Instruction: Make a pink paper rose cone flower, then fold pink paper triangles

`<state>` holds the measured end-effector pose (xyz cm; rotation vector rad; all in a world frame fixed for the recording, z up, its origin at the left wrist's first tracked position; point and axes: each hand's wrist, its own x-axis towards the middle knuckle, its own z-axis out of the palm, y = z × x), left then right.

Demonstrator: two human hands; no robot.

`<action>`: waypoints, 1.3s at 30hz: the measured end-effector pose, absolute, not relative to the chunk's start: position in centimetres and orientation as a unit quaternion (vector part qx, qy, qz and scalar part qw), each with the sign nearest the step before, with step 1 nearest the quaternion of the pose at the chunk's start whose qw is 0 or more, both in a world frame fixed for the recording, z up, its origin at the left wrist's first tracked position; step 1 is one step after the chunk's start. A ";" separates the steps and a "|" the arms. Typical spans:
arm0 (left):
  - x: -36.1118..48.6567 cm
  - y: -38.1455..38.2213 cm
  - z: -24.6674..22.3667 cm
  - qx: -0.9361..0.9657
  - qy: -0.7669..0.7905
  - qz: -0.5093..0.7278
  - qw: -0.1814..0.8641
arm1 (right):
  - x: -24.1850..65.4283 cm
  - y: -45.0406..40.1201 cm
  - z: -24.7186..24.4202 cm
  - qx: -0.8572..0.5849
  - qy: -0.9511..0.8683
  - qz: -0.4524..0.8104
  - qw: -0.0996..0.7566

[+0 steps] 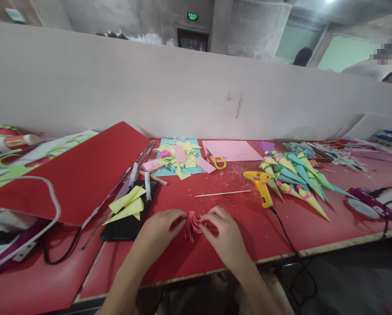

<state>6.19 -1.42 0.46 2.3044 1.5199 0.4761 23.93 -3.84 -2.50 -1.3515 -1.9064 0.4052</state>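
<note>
Near the front edge of the red table (pixel 169 262), a small pink fringed piece (pixel 193 223) is held between both hands. My left hand (pixel 164 225) pinches its left side with thumb and forefinger, and my right hand (pixel 220 229) pinches its right side. Thin pink strands hang down from the piece between the fingertips. Just beyond the hands lies a thin wooden stick (pixel 222 193). A yellow glue gun (pixel 263 186) rests on its side to the right of the stick.
Left: black phone (pixel 117 231) under yellow paper pieces (pixel 126 205), markers, large red sheet (pixel 84 175). Behind: cut paper pile (pixel 181 157), orange-yellow scissors (pixel 220 164), pink sheet (pixel 231 149). Right: several paper cones (pixel 294 168), purple tool (pixel 373 203). The glue gun's cord (pixel 287 232) crosses the front edge.
</note>
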 end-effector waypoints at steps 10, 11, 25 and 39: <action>6.3 -1.7 0.5 0.817 0.538 0.145 0.146 | 23.5 -4.0 -2.7 -0.521 -0.742 0.161 0.390; 6.4 -1.6 0.5 0.818 0.539 0.142 0.145 | 23.4 -4.0 -2.7 -0.520 -0.743 0.164 0.389; 5.9 -1.3 0.1 0.820 0.520 0.172 0.166 | 23.8 -3.6 -2.2 -0.493 -0.730 0.258 0.396; 6.2 -1.4 0.4 0.822 0.499 0.177 0.210 | 23.4 -3.8 -2.2 -0.508 -0.741 0.250 0.362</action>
